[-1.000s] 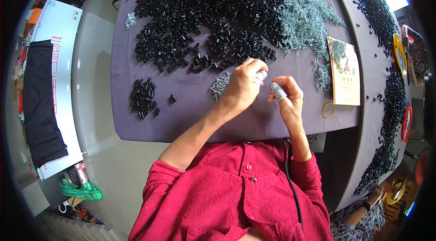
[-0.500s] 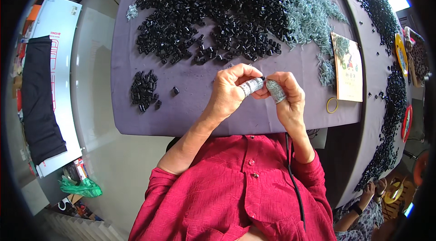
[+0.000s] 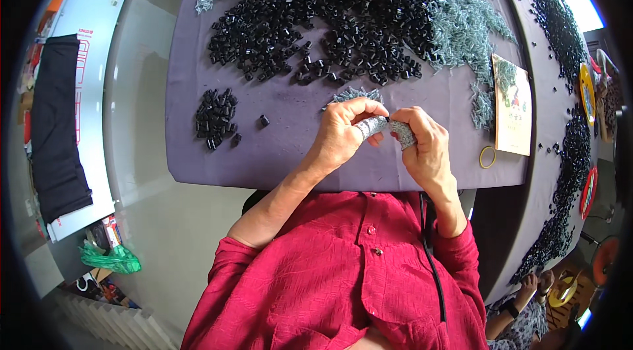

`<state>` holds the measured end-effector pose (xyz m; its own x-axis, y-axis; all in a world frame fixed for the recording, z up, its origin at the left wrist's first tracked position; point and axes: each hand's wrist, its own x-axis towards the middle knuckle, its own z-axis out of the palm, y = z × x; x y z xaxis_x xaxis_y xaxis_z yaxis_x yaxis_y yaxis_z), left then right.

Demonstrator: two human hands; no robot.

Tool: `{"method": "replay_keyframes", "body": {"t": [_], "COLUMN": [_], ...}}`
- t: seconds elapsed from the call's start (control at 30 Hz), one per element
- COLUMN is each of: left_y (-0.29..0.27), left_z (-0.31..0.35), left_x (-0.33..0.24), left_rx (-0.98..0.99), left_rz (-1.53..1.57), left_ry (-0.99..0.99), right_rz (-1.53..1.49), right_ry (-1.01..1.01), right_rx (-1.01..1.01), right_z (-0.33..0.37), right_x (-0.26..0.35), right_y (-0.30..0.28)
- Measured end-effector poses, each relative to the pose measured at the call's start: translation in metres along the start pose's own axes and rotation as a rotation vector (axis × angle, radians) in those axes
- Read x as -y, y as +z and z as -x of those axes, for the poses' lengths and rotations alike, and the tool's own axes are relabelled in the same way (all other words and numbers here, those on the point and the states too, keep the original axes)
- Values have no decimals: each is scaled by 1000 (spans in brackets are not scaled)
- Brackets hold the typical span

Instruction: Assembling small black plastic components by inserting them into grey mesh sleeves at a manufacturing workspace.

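Note:
My left hand (image 3: 343,131) is closed in a pinch on a small black plastic piece (image 3: 387,119), which shows only as a dark spot at its fingertips. Close beside it, my right hand (image 3: 427,145) is also pinched, its fingertips almost at the piece; whatever it holds is hidden. Grey speckled wraps cover both thumbs. Just beyond my left fingers lies a small heap of thin grey metal pins (image 3: 356,95). To the left on the purple cloth sits a small pile of black pieces (image 3: 215,116), with one loose black piece (image 3: 264,120) beside it.
A large heap of black pieces (image 3: 316,14) covers the far table, bordered by a heap of grey pins (image 3: 468,27). Toward the right lie a booklet (image 3: 513,113) and a yellow ring (image 3: 487,157). Another person's hands (image 3: 531,287) work at the neighbouring table's black pieces (image 3: 572,172).
The whole view has shifted a little. My hands have drawn slightly apart at the fingertips, and the small pin heap behind them shows more.

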<state>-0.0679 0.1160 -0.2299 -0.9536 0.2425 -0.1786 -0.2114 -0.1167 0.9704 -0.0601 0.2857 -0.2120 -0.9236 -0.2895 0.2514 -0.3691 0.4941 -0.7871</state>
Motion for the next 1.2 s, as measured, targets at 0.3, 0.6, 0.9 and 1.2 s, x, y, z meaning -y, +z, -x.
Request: {"method": "replay_keyframes", "body": {"t": [0.3,0.6,0.9,1.2], "left_y": [-12,-33,-57,-95], "left_z": [4,11,12,24], "left_x": [3,18,21,32], "left_rx": [3,-52,-168,-423], "left_rz": [33,217,294,387], "left_ry": [-56,-46,-46,-32], "right_rz": [-134,-443,-382,217], "right_ry": [87,270,152,-306], "right_rx": [41,25,121,221], "right_z": [-1,-11,-36,-137], "right_x": [-3,1,2,-8], "right_y": [11,39,65,85]}}
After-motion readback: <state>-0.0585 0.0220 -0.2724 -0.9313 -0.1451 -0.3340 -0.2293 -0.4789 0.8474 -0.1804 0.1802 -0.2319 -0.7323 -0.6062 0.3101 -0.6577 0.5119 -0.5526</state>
